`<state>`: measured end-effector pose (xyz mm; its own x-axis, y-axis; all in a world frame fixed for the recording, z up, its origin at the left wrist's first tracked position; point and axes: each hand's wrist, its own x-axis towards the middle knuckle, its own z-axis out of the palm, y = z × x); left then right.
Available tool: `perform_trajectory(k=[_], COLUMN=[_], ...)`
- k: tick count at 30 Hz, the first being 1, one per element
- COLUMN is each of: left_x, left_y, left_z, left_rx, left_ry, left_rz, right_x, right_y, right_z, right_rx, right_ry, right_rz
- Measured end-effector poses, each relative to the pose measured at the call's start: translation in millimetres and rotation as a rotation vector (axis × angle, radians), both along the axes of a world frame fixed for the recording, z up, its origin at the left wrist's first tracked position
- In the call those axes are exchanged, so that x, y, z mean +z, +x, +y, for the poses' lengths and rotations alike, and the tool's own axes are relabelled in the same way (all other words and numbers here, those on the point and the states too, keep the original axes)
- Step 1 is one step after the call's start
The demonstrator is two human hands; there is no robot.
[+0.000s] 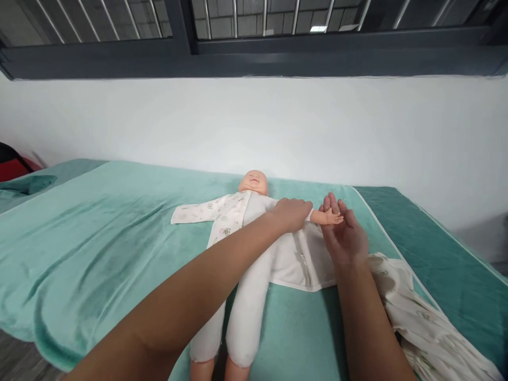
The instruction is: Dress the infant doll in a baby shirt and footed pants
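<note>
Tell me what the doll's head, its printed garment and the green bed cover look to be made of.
The head looks like vinyl or soft plastic: smooth, faintly shiny, moulded features. The garment seems thin cotton-like cloth: matt white, small prints, soft creases. The cover looks plush, perhaps fleece or velvet: its nap shows lighter and darker brushed streaks.

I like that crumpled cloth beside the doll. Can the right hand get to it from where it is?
Probably yes. The right hand is open, only cradling the doll's hand, and the crumpled cloth lies bare just beside that forearm.
</note>
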<state>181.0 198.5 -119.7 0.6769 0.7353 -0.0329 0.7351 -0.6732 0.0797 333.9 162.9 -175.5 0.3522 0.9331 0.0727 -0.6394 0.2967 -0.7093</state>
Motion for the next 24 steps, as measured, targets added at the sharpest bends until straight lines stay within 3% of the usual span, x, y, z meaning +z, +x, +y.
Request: perform_trajectory(k=[5, 11, 13, 18, 21, 24], left_x=[-0.4, 4.1, 3.1, 5.0, 7.9, 8.6], left_y=[-3.0, -13.2, -12.8, -17.0, -20.9, -21.1], left_z=[7.8, 3.1, 1.3, 0.3, -0.7, -1.9], left_rx=[0.031, 0.053, 0.054, 0.053, 0.062, 0.105], left_ry=[0.061, 0.127, 0.148, 0.164, 0.162, 0.148], left_rz=[0.013, 0.046, 0.073, 0.115, 0.144, 0.182], right_x=[-12.0, -21.0, -19.1, -8.3, 1.5, 12.1], right_y=[22.4, 21.6, 17.8, 20.0, 23.4, 22.0], right_z=[6.5, 10.1, 7.9, -0.1, -6.7, -15.5], right_rx=[-0.277, -0.141, -0.083, -0.140, -0.165, -0.105], right_ry=[-0.106, -0.375, -0.409, -0.453, -0.435, -0.292], right_rz=[-0.243, -1.248, -1.399, -1.286, -0.935, -0.625])
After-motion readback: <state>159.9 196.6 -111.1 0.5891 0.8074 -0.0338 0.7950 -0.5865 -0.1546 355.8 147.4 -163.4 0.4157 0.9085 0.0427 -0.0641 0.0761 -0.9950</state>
